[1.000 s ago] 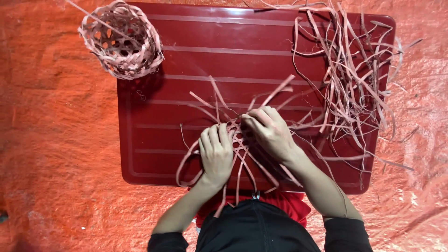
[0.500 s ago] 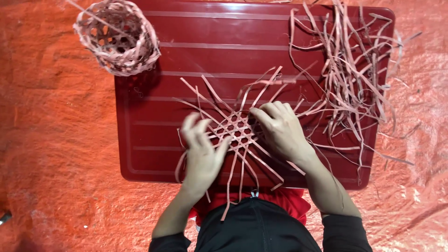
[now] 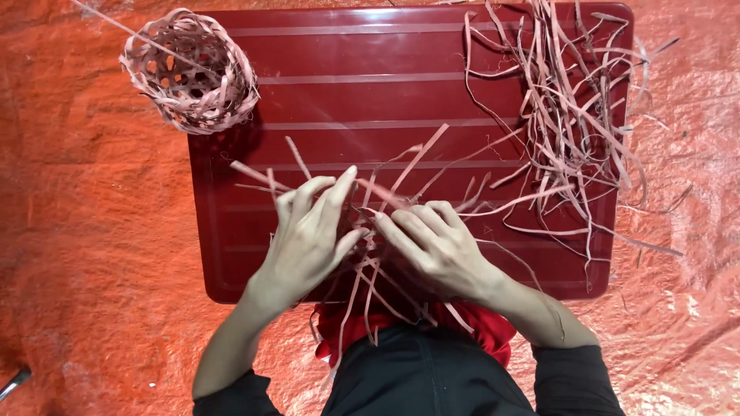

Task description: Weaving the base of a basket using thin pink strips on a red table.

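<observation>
Orange crinkled tarp covers floor; dark red ribbed plastic board lies on it, glossy under overhead light.

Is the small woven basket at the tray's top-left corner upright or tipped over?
Upright: the woven basket shows its open mouth facing the camera, its lattice bottom visible inside, at the corner of the red tray.

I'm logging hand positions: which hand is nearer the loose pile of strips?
Right. The right hand lies just left of the loose pile of strips; the left hand sits farther left, beyond it.
</observation>
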